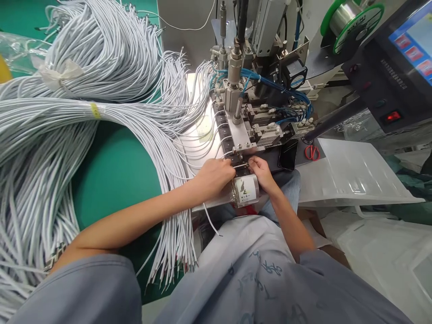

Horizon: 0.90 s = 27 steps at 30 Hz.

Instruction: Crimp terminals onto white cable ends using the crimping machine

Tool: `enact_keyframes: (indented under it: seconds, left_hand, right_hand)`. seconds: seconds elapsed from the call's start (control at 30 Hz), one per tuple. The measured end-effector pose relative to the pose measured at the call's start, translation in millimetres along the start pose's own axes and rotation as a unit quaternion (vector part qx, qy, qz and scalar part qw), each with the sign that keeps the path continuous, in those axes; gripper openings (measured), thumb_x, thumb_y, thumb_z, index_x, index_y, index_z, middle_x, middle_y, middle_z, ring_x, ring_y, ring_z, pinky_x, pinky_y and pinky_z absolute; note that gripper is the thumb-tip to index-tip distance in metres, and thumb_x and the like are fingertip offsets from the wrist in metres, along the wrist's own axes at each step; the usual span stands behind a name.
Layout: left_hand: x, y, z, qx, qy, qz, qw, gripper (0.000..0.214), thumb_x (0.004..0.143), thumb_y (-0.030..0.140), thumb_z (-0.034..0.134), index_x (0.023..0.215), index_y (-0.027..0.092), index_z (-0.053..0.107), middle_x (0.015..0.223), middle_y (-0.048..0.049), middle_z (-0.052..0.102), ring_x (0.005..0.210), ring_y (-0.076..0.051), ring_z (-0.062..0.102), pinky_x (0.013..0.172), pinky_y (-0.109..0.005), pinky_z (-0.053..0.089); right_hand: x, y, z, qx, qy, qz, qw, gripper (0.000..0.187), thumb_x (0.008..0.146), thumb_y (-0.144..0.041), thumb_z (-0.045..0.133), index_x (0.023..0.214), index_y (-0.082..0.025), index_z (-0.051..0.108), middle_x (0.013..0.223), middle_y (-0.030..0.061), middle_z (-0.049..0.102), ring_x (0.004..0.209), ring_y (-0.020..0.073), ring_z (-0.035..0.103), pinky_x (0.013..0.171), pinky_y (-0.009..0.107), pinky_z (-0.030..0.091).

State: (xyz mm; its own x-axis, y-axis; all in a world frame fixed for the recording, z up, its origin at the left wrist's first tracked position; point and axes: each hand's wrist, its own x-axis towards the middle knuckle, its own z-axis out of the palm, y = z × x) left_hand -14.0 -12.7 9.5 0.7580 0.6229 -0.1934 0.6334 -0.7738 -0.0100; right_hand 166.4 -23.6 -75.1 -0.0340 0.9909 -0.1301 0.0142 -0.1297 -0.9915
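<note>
At the front edge of the soldering machine (pixel 238 121), my left hand (pixel 216 176) is closed round a white cable (pixel 240 166). The cable runs across the gap between my two hands. My right hand (pixel 260 171) pinches its far end, where a small metal part seems to sit between thumb and fingertips; the exact shape is too small to tell. Just below both hands is a round container (pixel 247 190) with a white label. Other white cables lie in slots along the machine's dark fixture (pixel 224 128), to the left of its upright cylinder.
Large bundles of white cables (pixel 111 49) cover much of the green table (pixel 111 166) on the left. A phone (pixel 288 154) and red-handled scissors (pixel 312 152) lie to the right. A solder spool (pixel 353 24) and a control screen (pixel 413 40) stand at the upper right.
</note>
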Motion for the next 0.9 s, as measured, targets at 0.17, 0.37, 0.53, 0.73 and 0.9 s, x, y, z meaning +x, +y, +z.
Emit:
enact_keyframes:
  seconds: [0.17,0.37,0.53,0.73,0.9]
  left_hand:
    - [-2.8,1.9,-6.4,-0.006,-0.023,-0.019,1.0,0.018,0.08,0.003,0.048,0.075,0.012,0.063,0.078,-0.0085,0.062,0.064,-0.018,0.06,0.048,-0.027,0.033]
    - [-4.0,4.4,-4.9,0.013,-0.008,-0.01,1.0,0.021,0.08,0.001,0.046,0.077,0.011,0.063,0.08,-0.0097,0.062,0.07,-0.022,0.063,0.047,-0.029,0.031]
    - [-4.7,5.1,-7.1,0.016,-0.001,-0.007,1.0,0.021,0.08,0.001,0.046,0.076,0.012,0.064,0.08,-0.0097,0.062,0.073,-0.022,0.063,0.047,-0.029,0.029]
    - [-5.5,2.6,-8.7,-0.001,0.003,-0.015,1.0,0.023,0.081,0.004,0.046,0.074,0.013,0.065,0.076,-0.0085,0.06,0.069,-0.019,0.061,0.048,-0.028,0.029]
    - [-2.6,0.3,-7.8,0.0,0.007,-0.095,0.995,0.024,0.082,0.005,0.042,0.086,0.011,0.065,0.082,-0.0113,0.063,0.073,-0.021,0.063,0.054,-0.028,0.034]
  right_hand:
    - [-11.2,-6.0,-5.9,-0.107,0.064,-0.05,0.991,0.024,0.085,-0.038,0.046,0.078,-0.018,0.058,0.066,-0.0005,0.053,0.057,0.0115,0.048,0.054,0.026,0.04]
    - [-32.8,-18.8,-4.2,-0.238,-0.001,-0.169,0.956,0.034,0.091,-0.036,0.041,0.105,-0.019,0.067,0.111,0.0091,0.056,0.107,0.0198,0.054,0.096,0.036,0.042]
    - [-36.9,-17.1,-3.0,-0.259,0.028,-0.179,0.949,0.031,0.091,-0.034,0.043,0.1,-0.02,0.069,0.111,0.0089,0.058,0.106,0.0197,0.056,0.095,0.037,0.043]
    - [-67.1,-28.4,8.7,-0.188,0.225,-0.148,0.945,0.033,0.09,-0.033,0.04,0.078,-0.017,0.066,0.071,0.0041,0.061,0.067,0.0153,0.058,0.062,0.028,0.048]
    - [-108.6,-30.2,49.9,-0.189,-0.032,0.004,0.981,0.019,0.08,-0.031,0.056,0.087,-0.017,0.068,0.073,0.0038,0.068,0.065,0.0149,0.062,0.063,0.027,0.049]
